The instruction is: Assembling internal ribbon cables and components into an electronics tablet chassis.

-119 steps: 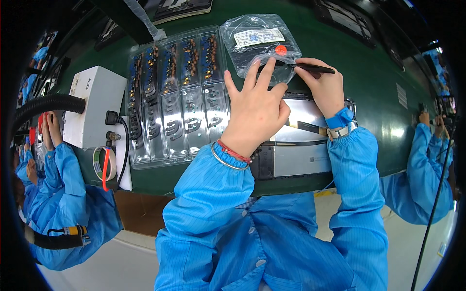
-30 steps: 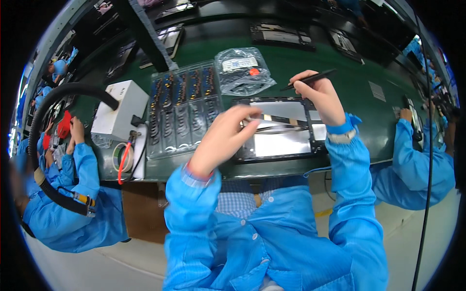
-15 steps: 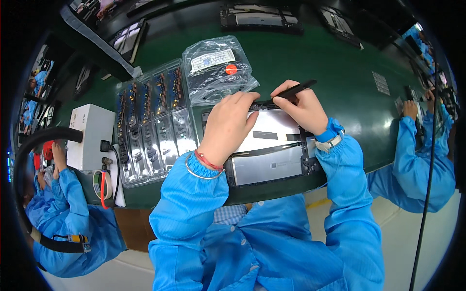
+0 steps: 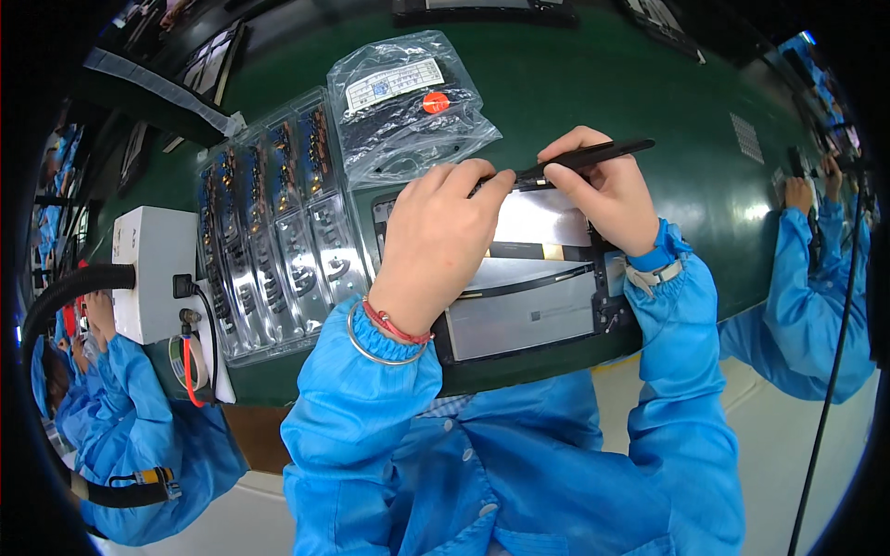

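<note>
Before me lies an opened tablet point(image 4: 556, 331), its silvery inside facing up, with a thin dark ribbon strip point(image 4: 528, 284) bowed across the middle. My left hand point(image 4: 439, 232) rests over its far left part, thumb and fingers drawn together at the far edge. Whatever those fingertips pinch, if anything, is hidden. Between the thumb and fingers of my right hand point(image 4: 604, 193) are slim black tweezers point(image 4: 607, 153), held nearly level. Their tip points left toward my left fingertips, over the tablet's far edge.
Left of the tablet sits a clear plastic tray point(image 4: 278, 232) of small parts. A clear bag point(image 4: 408, 107) with dark contents lies behind. Further left stand a white box point(image 4: 153, 273) with a black hose point(image 4: 79, 278) and a tape roll point(image 4: 181, 363). Co-workers' blue sleeves point(image 4: 797, 315) flank both sides.
My left thumb has closed in toward the fingers at the tablet's far edge. The tweezers lie flatter, with more of them showing. My head view has shifted a little.
</note>
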Motion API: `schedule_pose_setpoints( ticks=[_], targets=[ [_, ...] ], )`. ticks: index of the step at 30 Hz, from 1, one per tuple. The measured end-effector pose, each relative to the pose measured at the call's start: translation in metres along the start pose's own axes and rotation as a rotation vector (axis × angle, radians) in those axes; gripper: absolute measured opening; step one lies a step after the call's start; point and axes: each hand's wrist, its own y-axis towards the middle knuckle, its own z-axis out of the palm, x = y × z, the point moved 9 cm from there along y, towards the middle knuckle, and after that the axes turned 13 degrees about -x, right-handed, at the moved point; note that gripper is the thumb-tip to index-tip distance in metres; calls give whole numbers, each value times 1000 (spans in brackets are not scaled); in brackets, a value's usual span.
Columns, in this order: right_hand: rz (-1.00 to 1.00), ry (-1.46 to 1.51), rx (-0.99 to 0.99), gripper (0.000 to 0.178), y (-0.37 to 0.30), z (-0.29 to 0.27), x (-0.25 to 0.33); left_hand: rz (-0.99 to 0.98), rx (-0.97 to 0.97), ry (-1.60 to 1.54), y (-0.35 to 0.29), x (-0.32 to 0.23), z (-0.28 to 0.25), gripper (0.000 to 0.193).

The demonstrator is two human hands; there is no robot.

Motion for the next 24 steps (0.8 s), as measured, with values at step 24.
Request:
schedule_pose_setpoints(
  ticks=[24],
  targets=[
    [-5, -85, 59, 13, -2, 5, 3, -48, -43, -47, -2, 5, -3, 20]
  ],
)
